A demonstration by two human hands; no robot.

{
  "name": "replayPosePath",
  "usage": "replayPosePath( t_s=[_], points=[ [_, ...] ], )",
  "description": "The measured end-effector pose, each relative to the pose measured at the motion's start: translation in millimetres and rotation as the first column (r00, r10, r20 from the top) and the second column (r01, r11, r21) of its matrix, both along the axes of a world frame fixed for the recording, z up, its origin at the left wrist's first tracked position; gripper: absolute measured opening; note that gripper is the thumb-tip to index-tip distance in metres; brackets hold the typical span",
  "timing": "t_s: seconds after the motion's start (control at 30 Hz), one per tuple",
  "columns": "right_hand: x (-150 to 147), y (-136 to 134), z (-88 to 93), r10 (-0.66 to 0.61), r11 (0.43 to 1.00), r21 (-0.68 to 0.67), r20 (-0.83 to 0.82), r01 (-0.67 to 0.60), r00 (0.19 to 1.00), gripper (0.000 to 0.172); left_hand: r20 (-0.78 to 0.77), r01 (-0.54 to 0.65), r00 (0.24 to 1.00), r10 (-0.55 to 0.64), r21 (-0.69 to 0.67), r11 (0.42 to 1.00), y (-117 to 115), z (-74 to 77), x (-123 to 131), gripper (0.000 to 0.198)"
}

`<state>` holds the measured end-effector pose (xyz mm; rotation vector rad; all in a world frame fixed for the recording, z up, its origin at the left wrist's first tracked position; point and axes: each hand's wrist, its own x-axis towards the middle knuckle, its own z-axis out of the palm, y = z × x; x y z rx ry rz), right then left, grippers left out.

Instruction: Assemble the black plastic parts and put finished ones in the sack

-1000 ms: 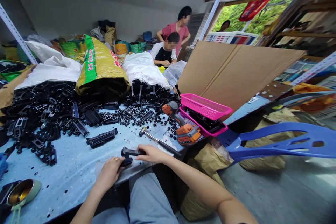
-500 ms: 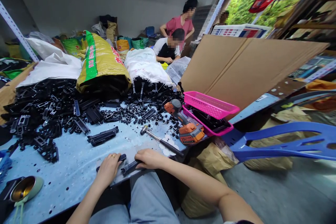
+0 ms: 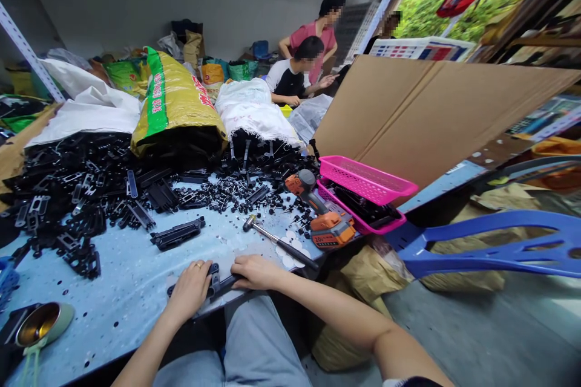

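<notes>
At the near edge of the blue table [image 3: 131, 272], my left hand [image 3: 191, 288] is closed on a black part [image 3: 214, 275]. Close beside it on the right, my right hand [image 3: 255, 273] has its fingers bent round a second black piece [image 3: 227, 285], mostly covered by the fingers. The two pieces meet or nearly meet between my hands. Beyond them lie a hammer [image 3: 281, 244] with a dark handle and a black assembled bracket [image 3: 178, 233].
An orange and grey cordless drill [image 3: 332, 230] stands by pink baskets [image 3: 367, 180]. Heaped black parts [image 3: 86, 193] and sacks [image 3: 179, 103] line the back. A metal cup [image 3: 45, 323] is at left. A blue chair [image 3: 490, 242] is at right; people are behind.
My left hand has moved slightly up and right, closer to my right hand, and the pieces are nearer each other. A seated person behind has raised an arm toward the right.
</notes>
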<state>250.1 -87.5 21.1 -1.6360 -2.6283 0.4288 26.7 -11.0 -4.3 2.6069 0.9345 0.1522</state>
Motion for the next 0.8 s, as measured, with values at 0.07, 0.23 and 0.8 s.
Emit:
replayPosePath(
  t_s=[0.07,0.23,0.8],
  points=[
    [0,0,0.5,0.001,1.000,0.001,0.003,-0.001,1.000,0.035,-0.001,0.002,1.000,-0.002,-0.006,1.000,0,1.3,0,0.035],
    [-1,2,1.7,-0.001,1.000,0.000,0.002,0.001,1.000,0.035,-0.021,0.008,1.000,-0.008,0.007,1.000,1,4.4,0,0.035],
    [-5,4,-7.5,-0.072,0.997,0.003,0.027,0.072,0.997,0.039,-0.061,0.026,0.998,-0.027,-0.015,1.000,2,23.0,4,0.050]
  ],
)
